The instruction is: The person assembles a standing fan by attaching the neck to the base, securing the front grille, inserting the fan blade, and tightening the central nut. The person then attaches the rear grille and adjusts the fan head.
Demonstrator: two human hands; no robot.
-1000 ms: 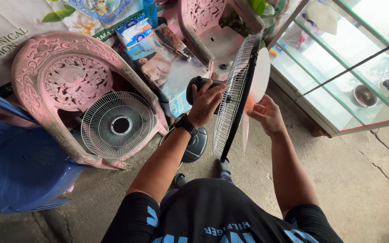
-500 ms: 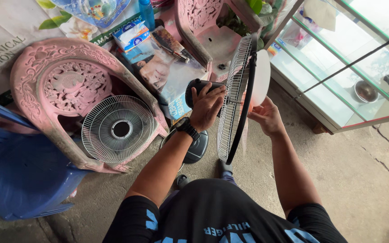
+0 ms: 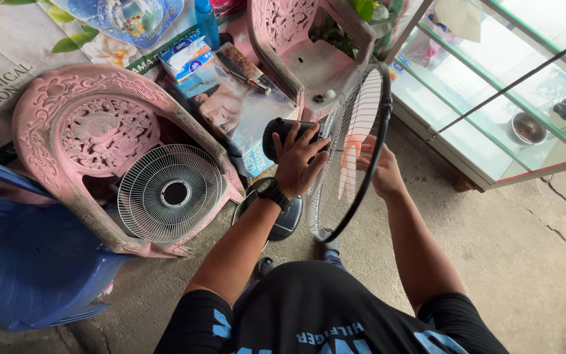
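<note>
While a person in a black shirt looks down over a standing fan, the left hand (image 3: 299, 160), a black watch (image 3: 272, 191) at its wrist, wraps its fingers around the fan's dark motor housing (image 3: 282, 131), grasping it from behind. The right hand (image 3: 380, 172) sits on the far side of the rear wire grille (image 3: 355, 141), seen through the wires near the pale fan blades (image 3: 355, 147); whether its fingers are closed on the blades or merely resting against them cannot be told. The fan stands upright on a concrete floor (image 3: 525, 262) between the person's body and a pink plastic chair (image 3: 309, 46), its round dark base (image 3: 283, 219) just below the left forearm. A detached white front grille (image 3: 170, 193) leans against a second pink chair (image 3: 99, 131) tipped on its side at left, beside a blue plastic chair (image 3: 40, 262). A glass display cabinet (image 3: 512, 85) runs along the right. A tissue box (image 3: 188, 56) and a printed poster (image 3: 244, 105) lie behind the fan.
</note>
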